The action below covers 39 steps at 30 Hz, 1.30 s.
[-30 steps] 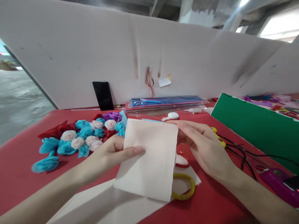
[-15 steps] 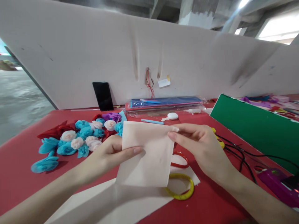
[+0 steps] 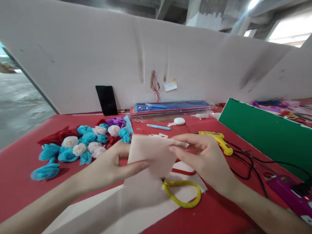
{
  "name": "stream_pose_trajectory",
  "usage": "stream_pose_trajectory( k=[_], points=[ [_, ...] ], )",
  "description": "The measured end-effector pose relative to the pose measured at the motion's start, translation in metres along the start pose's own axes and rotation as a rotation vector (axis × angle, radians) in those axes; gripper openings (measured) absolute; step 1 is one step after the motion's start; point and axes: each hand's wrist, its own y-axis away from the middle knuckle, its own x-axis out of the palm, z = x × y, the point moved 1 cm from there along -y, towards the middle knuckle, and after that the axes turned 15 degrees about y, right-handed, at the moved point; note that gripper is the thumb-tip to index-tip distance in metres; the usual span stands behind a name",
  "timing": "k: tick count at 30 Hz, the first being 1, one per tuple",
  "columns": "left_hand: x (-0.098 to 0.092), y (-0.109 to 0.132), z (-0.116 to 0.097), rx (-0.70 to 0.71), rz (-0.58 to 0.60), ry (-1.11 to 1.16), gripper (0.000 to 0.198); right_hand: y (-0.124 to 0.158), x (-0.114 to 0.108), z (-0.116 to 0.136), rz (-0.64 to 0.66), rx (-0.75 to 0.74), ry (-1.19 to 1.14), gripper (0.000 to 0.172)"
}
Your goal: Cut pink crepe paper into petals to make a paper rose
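A pale pink sheet of crepe paper (image 3: 151, 151) is held up between my two hands. My left hand (image 3: 119, 164) grips its left side, thumb lying across the front and fingers behind. At the top right corner my right hand (image 3: 195, 152) pinches the edge between thumb and fingers. Below it, a larger pale sheet (image 3: 109, 208) lies on the red table. Scissors with one yellow handle loop (image 3: 184, 203) and one red handle loop (image 3: 184, 171) rest on that sheet; their blades are hidden.
Blue, white and purple paper flowers (image 3: 89, 138) lie at the left. A yellow glue gun (image 3: 223, 143) with black cords and a purple power strip (image 3: 290, 195) are at the right, near a green board (image 3: 263, 133). A black phone (image 3: 106, 100) leans on the back panel.
The held paper has tilted and its lower edge has drawn up, showing more of the scissors. My right hand has moved slightly down and left, uncovering the glue gun.
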Motion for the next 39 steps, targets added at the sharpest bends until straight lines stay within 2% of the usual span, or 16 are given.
stream_pose_trajectory(
  k=[2,4,6,8,10,14,18,20,23,25,28,30,34,35,37,39],
  points=[
    [0.001,-0.001,-0.003,0.152,0.08,-0.215,0.025,0.002,-0.002,0.002,-0.11,-0.373,0.163,0.014],
    [0.002,-0.001,-0.006,0.323,0.086,-0.247,0.024,0.006,-0.005,0.003,-0.155,-0.711,0.31,0.015],
    [0.003,0.002,-0.006,0.47,0.051,-0.257,0.026,0.009,-0.006,0.001,-0.207,-0.866,0.432,0.013],
    [0.004,0.005,-0.006,0.588,0.017,-0.336,0.031,0.012,-0.007,-0.001,-0.229,-0.869,0.517,0.014],
    [0.006,0.008,-0.005,0.647,-0.004,-0.407,0.034,0.013,-0.006,-0.002,-0.191,-0.812,0.572,0.014],
    [0.005,0.008,-0.004,0.617,-0.036,-0.39,0.03,0.012,-0.002,-0.001,-0.084,-0.697,0.591,0.015],
    [-0.004,0.001,-0.006,0.627,0.143,-0.412,0.029,0.011,-0.003,-0.001,-0.078,-0.698,0.581,0.014],
    [-0.009,-0.002,-0.007,0.607,0.221,-0.385,0.031,0.011,-0.005,-0.001,-0.11,-0.761,0.568,0.014],
    [-0.013,-0.003,-0.009,0.52,0.283,-0.299,0.032,0.012,-0.006,-0.001,-0.19,-0.923,0.507,0.015],
    [-0.012,-0.003,-0.01,0.48,0.306,-0.25,0.032,0.01,-0.004,-0.002,-0.211,-0.969,0.431,0.014],
    [-0.008,-0.002,-0.012,0.353,0.288,-0.17,0.029,0.004,-0.001,-0.003,-0.153,-0.821,0.254,0.018],
    [-0.004,-0.002,-0.012,0.23,0.264,-0.111,0.023,0.0,0.001,-0.005,-0.072,-0.63,0.124,0.023],
    [0.001,0.0,-0.008,0.05,0.112,-0.041,0.016,-0.002,0.003,-0.009,0.152,-0.158,-0.05,0.01],
    [0.002,0.0,-0.006,-0.001,0.074,-0.009,0.014,-0.001,0.003,-0.009,0.207,-0.046,-0.099,0.011],
    [0.001,-0.001,-0.003,-0.138,0.061,0.065,0.013,-0.001,0.005,-0.01,0.277,0.11,-0.216,0.015],
    [-0.001,-0.003,0.0,-0.197,-0.008,0.162,0.017,-0.001,0.007,-0.011,0.266,0.201,-0.321,0.015]
  ],
)
